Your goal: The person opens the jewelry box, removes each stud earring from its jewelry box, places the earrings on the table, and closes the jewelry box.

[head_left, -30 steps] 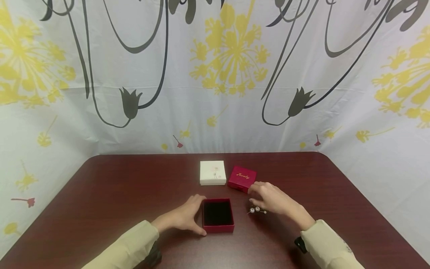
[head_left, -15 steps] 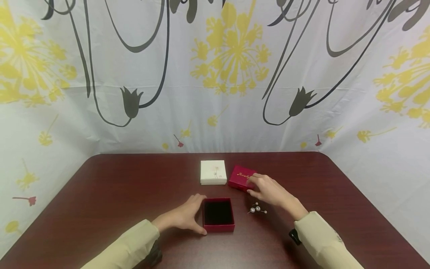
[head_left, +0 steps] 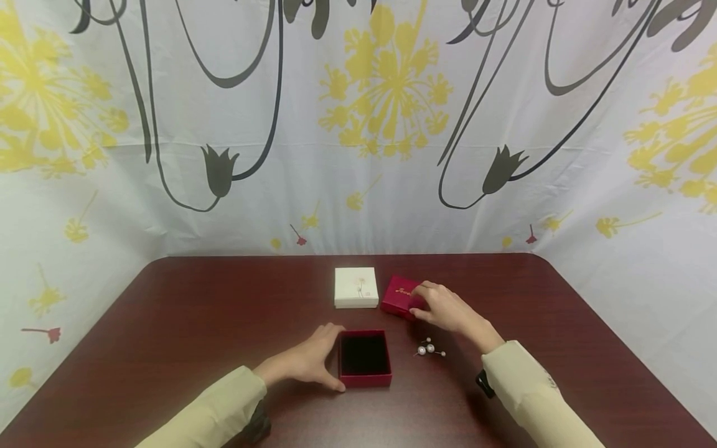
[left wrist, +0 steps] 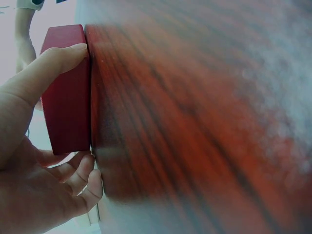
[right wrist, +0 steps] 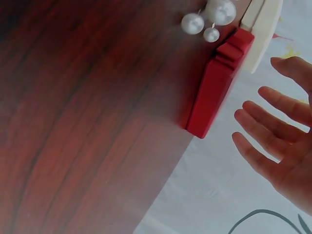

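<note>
An open red jewelry box (head_left: 365,381) with a black lining sits in the middle of the table. My left hand (head_left: 308,358) holds its left side, thumb at the near corner and fingers at the far one. In the left wrist view the thumb lies on the box's red side wall (left wrist: 68,107). My right hand (head_left: 445,308) hovers at the right part of the red jewelry box lid (head_left: 396,297), which has gold lettering. Its fingers are spread and loosely bent in the right wrist view, apart from the lid (right wrist: 212,92). A pearl brooch (head_left: 429,349) lies nearer, right of the open box.
A white box (head_left: 355,288) with a small printed flower stands at the back, left of the red lid. The dark wood table (head_left: 235,298) has rounded far corners. Behind it hangs a white patterned curtain (head_left: 313,186).
My right hand has moved away from the pearl brooch, back and slightly left, over the red lid. The brooch shows fully now. My left hand and the open box stay put.
</note>
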### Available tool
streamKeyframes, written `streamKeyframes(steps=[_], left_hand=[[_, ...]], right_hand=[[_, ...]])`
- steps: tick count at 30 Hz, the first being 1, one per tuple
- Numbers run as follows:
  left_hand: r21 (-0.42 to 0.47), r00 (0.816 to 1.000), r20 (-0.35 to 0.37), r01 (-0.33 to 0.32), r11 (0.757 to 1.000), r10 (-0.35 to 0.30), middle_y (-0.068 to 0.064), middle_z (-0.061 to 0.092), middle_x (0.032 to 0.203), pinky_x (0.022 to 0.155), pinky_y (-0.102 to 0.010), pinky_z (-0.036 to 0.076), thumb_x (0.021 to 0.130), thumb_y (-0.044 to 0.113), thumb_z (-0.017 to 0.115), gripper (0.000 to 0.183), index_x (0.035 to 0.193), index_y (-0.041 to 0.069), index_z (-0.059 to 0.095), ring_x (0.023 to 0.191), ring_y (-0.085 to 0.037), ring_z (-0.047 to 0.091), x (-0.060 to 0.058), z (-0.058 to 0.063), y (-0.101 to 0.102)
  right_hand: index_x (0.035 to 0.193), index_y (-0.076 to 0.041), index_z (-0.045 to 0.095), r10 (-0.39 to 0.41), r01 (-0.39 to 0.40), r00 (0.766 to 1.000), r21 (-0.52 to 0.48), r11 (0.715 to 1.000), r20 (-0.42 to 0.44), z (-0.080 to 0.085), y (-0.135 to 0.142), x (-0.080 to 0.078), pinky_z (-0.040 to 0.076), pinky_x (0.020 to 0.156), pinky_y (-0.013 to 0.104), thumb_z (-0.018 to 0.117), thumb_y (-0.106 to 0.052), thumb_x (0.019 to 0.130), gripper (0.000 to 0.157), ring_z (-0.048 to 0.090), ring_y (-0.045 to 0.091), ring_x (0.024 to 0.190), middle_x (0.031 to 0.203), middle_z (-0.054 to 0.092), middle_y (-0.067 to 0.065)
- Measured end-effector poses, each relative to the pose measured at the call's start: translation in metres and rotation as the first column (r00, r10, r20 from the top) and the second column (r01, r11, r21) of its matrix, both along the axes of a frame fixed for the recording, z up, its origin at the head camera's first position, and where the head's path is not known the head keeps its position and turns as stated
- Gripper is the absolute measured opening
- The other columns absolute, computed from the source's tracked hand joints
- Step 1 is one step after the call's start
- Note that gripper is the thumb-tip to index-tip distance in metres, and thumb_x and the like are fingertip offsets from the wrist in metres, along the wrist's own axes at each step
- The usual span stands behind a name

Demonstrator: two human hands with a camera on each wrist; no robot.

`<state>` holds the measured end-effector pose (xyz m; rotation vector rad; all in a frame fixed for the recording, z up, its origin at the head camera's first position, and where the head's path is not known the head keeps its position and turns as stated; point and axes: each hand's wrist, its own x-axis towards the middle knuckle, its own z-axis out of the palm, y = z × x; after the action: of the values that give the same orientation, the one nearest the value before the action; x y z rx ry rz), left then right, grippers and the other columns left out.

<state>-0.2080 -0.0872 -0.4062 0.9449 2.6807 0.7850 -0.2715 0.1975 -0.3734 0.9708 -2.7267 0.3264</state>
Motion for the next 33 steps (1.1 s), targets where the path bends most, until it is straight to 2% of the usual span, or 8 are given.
streamKeyframes(steps=[7,11,17,25,33], left_hand=[[0.004,1.000,0.005,0.000,1.000,0.000,-0.013,0.040,0.120,0.096,-0.046,0.033,0.058,0.031,0.081,0.094,0.127,-0.005,0.030,0.118,-0.031,0.034,0.000,0.000,0.000],[0.006,1.000,0.009,-0.003,1.000,0.003,-0.014,0.040,0.122,0.097,-0.048,0.031,0.058,0.031,0.081,0.094,0.128,-0.005,0.030,0.120,-0.034,0.032,-0.001,0.000,-0.001],[0.000,1.000,0.004,-0.001,1.000,0.001,-0.012,0.040,0.120,0.095,-0.045,0.034,0.058,0.032,0.081,0.094,0.128,-0.005,0.030,0.116,-0.029,0.036,0.000,0.000,0.000],[0.002,1.000,-0.007,0.001,1.000,-0.001,-0.012,0.041,0.119,0.095,-0.045,0.035,0.057,0.031,0.082,0.093,0.126,-0.005,0.031,0.116,-0.029,0.036,0.000,-0.001,0.000],[0.012,1.000,0.000,0.003,1.000,-0.003,-0.012,0.041,0.119,0.096,-0.047,0.033,0.058,0.030,0.081,0.091,0.126,-0.005,0.031,0.117,-0.032,0.035,0.000,0.000,-0.001]], right_hand=[[0.103,0.002,0.060,-0.105,0.103,0.992,0.038,0.994,0.073,-0.003,0.002,-0.008,0.049,0.071,0.037,0.069,-0.027,0.076,0.041,0.055,0.023,0.086,0.101,0.056,0.014],[0.110,0.005,0.055,-0.139,0.134,0.986,0.065,0.989,0.087,-0.004,0.002,-0.012,0.048,0.078,0.040,0.068,-0.032,0.076,0.052,0.053,0.028,0.094,0.108,0.054,0.019],[0.118,0.007,0.049,-0.187,0.174,0.969,0.090,0.981,0.162,-0.007,0.000,-0.015,0.044,0.084,0.046,0.068,-0.038,0.074,0.066,0.046,0.035,0.105,0.118,0.048,0.024],[0.125,0.007,0.042,-0.224,0.201,0.942,0.115,0.973,0.251,-0.011,0.000,-0.020,0.042,0.084,0.049,0.071,-0.041,0.070,0.079,0.042,0.037,0.107,0.123,0.042,0.026],[0.127,0.009,0.038,-0.236,0.202,0.927,0.141,0.969,0.292,-0.012,-0.002,-0.025,0.041,0.086,0.048,0.073,-0.041,0.068,0.085,0.042,0.038,0.108,0.123,0.041,0.027]])
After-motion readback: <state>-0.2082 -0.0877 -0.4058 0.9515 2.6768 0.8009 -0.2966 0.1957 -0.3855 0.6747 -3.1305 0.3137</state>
